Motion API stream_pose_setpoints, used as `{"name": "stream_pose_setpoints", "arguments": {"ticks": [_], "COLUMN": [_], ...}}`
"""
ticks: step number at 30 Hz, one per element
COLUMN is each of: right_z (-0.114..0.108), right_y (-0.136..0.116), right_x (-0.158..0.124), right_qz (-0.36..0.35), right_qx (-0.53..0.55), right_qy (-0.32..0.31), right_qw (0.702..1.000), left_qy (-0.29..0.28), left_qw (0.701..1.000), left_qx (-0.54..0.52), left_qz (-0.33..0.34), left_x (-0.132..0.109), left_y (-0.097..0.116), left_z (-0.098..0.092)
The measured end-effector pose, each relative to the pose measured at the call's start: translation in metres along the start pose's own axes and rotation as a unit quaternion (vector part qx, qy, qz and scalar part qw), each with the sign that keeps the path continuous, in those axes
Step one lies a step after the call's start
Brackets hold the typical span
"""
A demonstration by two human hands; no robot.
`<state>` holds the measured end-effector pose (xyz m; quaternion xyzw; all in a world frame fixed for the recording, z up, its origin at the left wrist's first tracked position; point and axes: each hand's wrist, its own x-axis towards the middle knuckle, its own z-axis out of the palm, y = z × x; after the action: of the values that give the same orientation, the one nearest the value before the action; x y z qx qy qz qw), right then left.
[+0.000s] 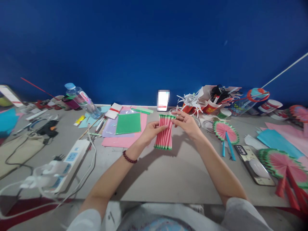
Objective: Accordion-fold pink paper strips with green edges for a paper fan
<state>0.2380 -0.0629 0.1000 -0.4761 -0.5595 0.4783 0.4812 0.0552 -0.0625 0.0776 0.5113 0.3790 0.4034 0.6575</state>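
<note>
Fingers of the left hand (151, 131) grip pleated paper (164, 137) near frame centre; the right hand (188, 124) pinches its upper-right corner. Probably light, easily creased, it suits pinching along folds.

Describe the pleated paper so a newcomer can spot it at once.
Find the grey table below the blue wall, then the lit phone near the middle. Nearer the person, the left hand and right hand hold a pleated pink paper with green ends. Unlike the round, spread watermelon fans on the right, it is a narrow bundle of folds with no handles showing.
</note>
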Motion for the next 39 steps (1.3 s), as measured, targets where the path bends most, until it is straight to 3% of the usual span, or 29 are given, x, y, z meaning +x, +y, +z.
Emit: {"name": "stream_pose_setpoints", "arguments": {"ticks": [10, 18, 26, 32, 35, 37, 39], "right_z": [0.002, -0.001, 0.007, 0.001, -0.001, -0.001, 0.000], "right_y": [0.010, 0.021, 0.048, 0.070, 0.083, 0.091, 0.097], "right_x": [0.002, 0.009, 0.017, 0.021, 0.022, 0.024, 0.026], "right_qz": [0.039, 0.045, 0.119, 0.126, 0.086, 0.021, -0.057], "right_qx": [-0.020, -0.030, 0.016, 0.000, -0.101, -0.201, -0.301], "right_qy": [-0.044, -0.029, -0.071, -0.073, -0.051, -0.031, -0.011], "right_qw": [0.998, 0.998, 0.990, 0.989, 0.990, 0.979, 0.952], "left_qy": [0.051, -0.003, 0.007, 0.074, 0.051, 0.050, 0.096], "left_qw": [0.997, 0.996, 0.988, 0.994, 0.987, 0.969, 0.920], "left_qx": [-0.044, -0.074, -0.135, 0.009, 0.111, 0.230, 0.380], "left_qz": [-0.032, -0.043, -0.072, -0.080, -0.107, -0.071, 0.021], "left_x": [0.006, 0.012, 0.024, 0.029, 0.029, 0.028, 0.026], "left_y": [-0.003, -0.011, -0.030, -0.043, -0.047, -0.047, -0.046], "left_z": [-0.004, -0.012, -0.020, -0.030, -0.039, -0.044, -0.044]}}
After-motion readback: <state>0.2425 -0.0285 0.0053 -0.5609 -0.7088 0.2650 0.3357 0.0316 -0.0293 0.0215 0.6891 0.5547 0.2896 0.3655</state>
